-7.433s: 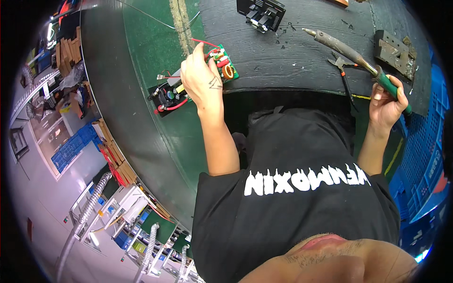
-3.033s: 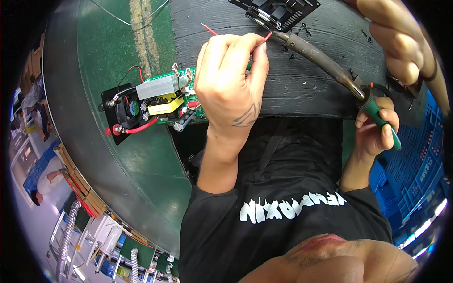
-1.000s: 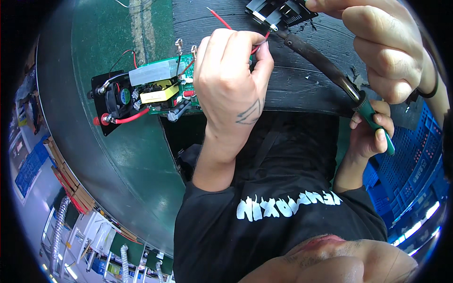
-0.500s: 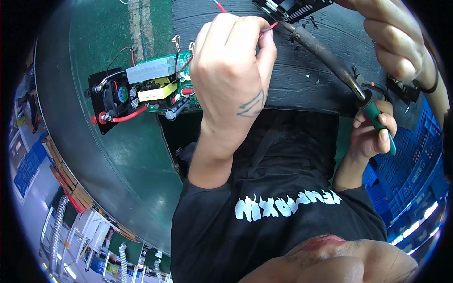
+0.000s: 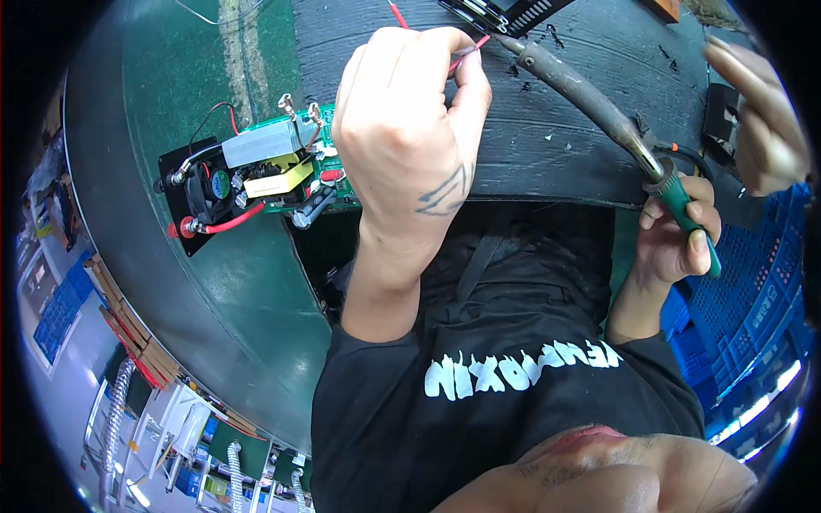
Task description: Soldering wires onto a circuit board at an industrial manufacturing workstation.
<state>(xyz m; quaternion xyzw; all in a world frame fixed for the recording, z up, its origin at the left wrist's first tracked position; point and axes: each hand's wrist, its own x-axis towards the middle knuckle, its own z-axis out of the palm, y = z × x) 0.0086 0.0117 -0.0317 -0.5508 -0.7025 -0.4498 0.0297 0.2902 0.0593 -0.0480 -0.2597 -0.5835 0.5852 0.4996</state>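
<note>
while l hand [image 5: 410, 128] fingers pinch red wire [image 5: 466, 53] | r hand [image 5: 676, 239] fingers grip soldering iron [image 5: 590, 94]

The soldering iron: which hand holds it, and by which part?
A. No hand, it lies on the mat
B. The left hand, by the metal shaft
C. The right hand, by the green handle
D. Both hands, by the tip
C: the right hand grips the green handle of the soldering iron, while the left hand pinches a red wire at its tip.
</note>
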